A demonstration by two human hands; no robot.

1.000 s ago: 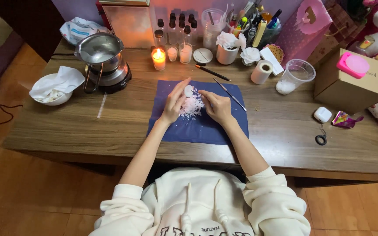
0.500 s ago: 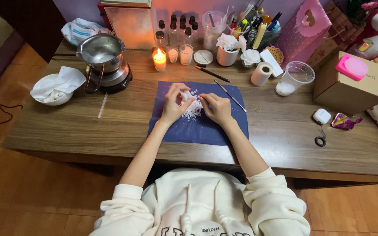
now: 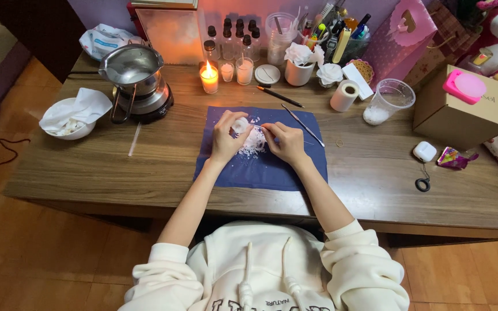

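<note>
One white wax lump (image 3: 240, 124) pinched in left hand (image 3: 225, 138) fingers; right hand (image 3: 286, 141) fingers gripping one thin tool (image 3: 259, 127); one lit candle (image 3: 208, 78) at 11 o'clock.

Both my forearms reach forward, my left hand (image 3: 226, 138) and right hand (image 3: 285, 141) close together, fingers curled inward.

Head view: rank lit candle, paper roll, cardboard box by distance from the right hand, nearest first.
From the right hand:
1. Paper roll, just beyond the blue cloth's far right corner.
2. Lit candle, far side, left of the hand; close to the roll's distance, so this order is tentative.
3. Cardboard box, far right, clearly farthest.
</note>
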